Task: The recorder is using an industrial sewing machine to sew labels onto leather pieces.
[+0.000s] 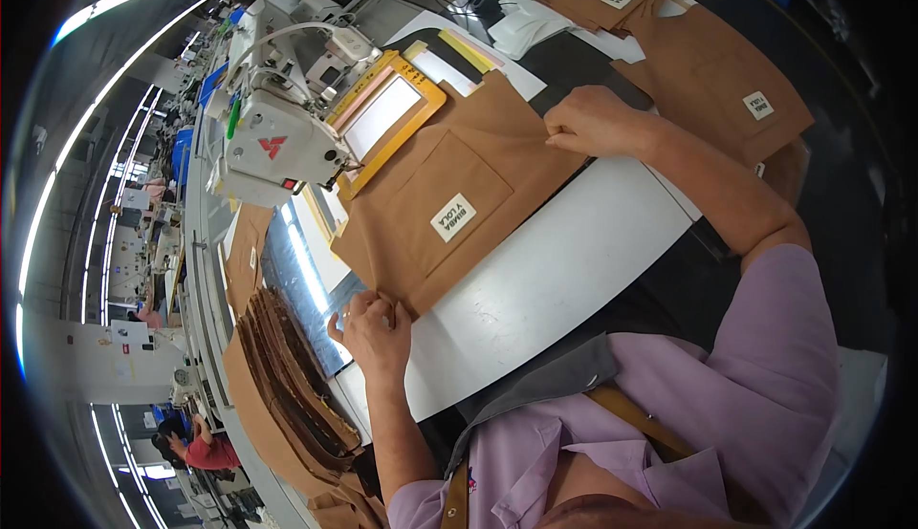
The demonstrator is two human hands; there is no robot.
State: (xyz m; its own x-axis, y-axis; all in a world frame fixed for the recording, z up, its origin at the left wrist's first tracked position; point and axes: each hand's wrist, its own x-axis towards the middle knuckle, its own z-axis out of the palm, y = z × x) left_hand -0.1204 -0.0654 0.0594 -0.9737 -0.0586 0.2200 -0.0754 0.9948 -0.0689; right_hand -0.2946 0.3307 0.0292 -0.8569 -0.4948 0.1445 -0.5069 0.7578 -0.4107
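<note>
A brown fabric panel [535, 173] lies across the white table, partly beneath the machine's yellow frame. It carries a square patch pocket [435, 180] with a white printed label [452, 217]. At its near left corner my left hand [376, 333] is closed, fingertips pinching the edge. My right hand [595, 120] has its fingers curled shut on the panel's right edge. Just beyond the panel stands a white sewing machine [277, 137] with a yellow clamp frame [435, 99], which covers part of the far edge.
Thick stacked brown pieces [287, 376] hang at the table's left side. More labelled brown panels [712, 70] lie at the right and far right. White cloth [521, 32] sits behind. The white table's curved edge [564, 309] runs close to my body. Another person [206, 448] works farther left.
</note>
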